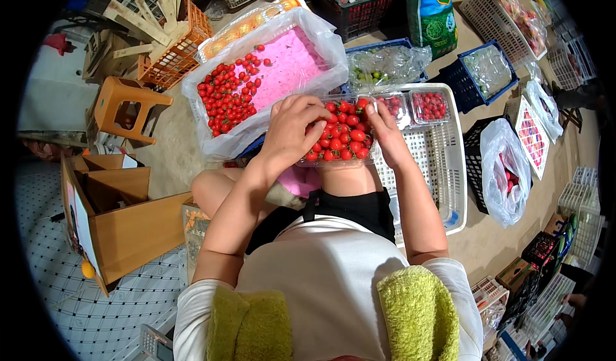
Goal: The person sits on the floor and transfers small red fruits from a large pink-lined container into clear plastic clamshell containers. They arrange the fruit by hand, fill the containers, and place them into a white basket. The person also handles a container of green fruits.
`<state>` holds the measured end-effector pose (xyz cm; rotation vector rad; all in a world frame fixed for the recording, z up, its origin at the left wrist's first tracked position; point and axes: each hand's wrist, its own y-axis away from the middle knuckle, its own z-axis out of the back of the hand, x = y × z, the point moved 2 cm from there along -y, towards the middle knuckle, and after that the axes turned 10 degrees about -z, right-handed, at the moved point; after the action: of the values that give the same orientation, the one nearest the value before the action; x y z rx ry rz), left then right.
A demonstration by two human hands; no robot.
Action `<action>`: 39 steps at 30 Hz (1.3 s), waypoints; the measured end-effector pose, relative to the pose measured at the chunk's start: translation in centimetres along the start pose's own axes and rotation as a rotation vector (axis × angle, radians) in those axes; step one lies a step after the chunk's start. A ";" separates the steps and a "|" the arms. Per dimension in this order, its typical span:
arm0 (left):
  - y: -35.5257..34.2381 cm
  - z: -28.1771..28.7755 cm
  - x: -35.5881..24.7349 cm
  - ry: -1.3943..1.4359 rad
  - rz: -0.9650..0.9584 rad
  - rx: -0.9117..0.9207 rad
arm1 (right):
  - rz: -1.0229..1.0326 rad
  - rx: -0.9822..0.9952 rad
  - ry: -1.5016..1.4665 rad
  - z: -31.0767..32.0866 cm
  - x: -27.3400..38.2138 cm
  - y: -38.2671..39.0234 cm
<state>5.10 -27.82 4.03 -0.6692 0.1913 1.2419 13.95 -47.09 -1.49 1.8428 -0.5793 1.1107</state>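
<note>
A clear plastic box [364,154] heaped with cherry tomatoes [340,133] rests over my lap. My left hand [294,128] is closed on the box's left side, its fingers bent over the edge against the tomatoes. At the right side my right hand [389,133] grips the same box, thumb along the rim; its other fingertips are partly hidden. Just beyond my left hand, loose cherry tomatoes [224,98] lie on a pink sheet [292,59] in a crate lined with clear plastic film [324,34].
Right of my lap, a white crate [454,168] holds filled clear boxes [430,106]. A blue crate [507,62], a bagged black basket [475,149] and a green sack [433,14] stand farther right. An orange stool [125,107] and wooden box [138,232] are left.
</note>
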 end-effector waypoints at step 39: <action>3.6 -3.6 1.8 1.391 0.594 -0.473 | 0.249 0.103 -0.020 1.4 -0.2 -0.6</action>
<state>3.18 -27.76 -1.00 -1.9216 1.3424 1.1622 14.94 -48.04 -2.25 1.9082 -0.7931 1.3081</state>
